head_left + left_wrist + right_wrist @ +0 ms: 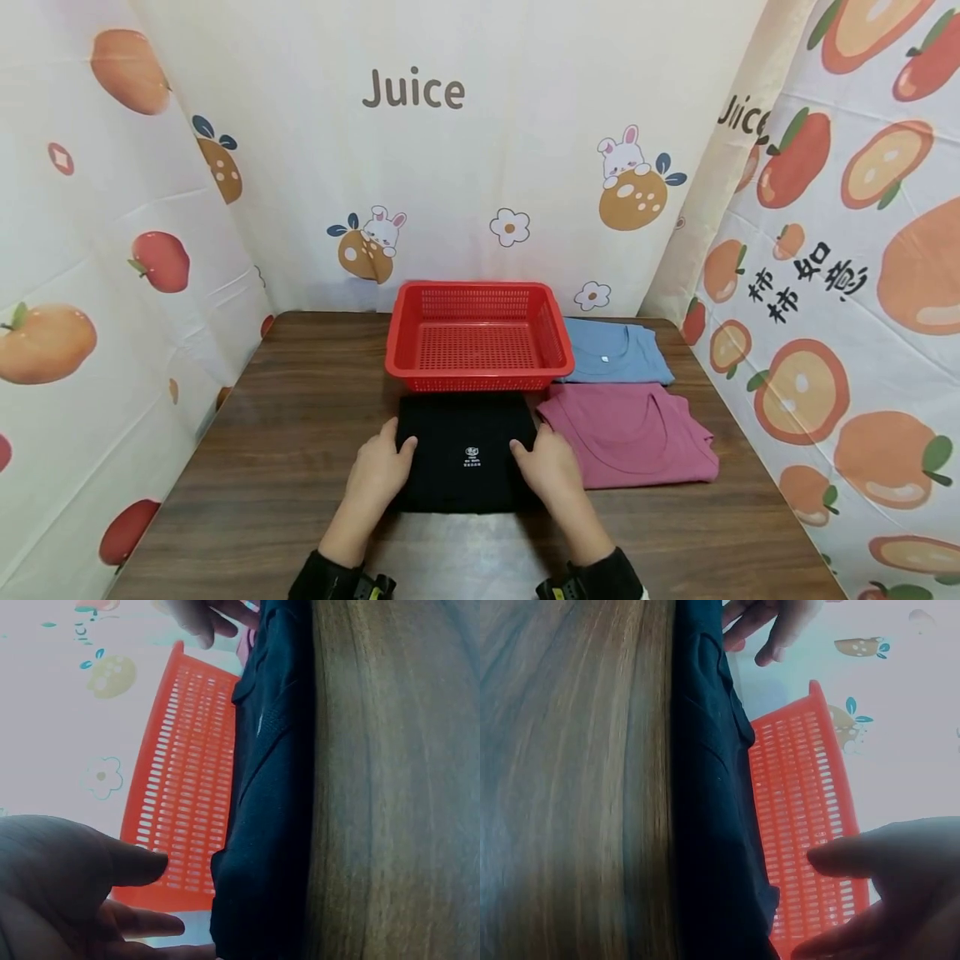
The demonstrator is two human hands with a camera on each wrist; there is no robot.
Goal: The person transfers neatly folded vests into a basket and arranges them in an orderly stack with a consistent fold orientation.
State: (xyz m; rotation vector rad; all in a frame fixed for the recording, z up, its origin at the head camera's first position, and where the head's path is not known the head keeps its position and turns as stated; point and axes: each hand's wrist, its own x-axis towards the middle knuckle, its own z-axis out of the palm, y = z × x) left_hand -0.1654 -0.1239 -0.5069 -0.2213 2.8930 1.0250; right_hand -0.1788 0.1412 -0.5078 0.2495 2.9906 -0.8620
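Observation:
A black folded garment (465, 479), seemingly a T-shirt, lies flat on the table with a small white print facing up. At its left edge is my left hand (378, 467), fingers along the side and thumb near the top. The right hand (551, 468) takes the mirrored place at the right edge. In the left wrist view the left thumb (139, 864) is raised off the cloth and apart from the fingers. The right thumb (840, 856) stands off the cloth too, in the right wrist view. Whether the fingertips touch the fabric is hard to tell.
Just behind the black garment stands a red perforated plastic basket (405, 362). A folded pink T-shirt (637, 450) lies to the right, with a folded blue T-shirt (618, 350) behind it. Printed curtains (480, 167) border the wooden table (300, 408).

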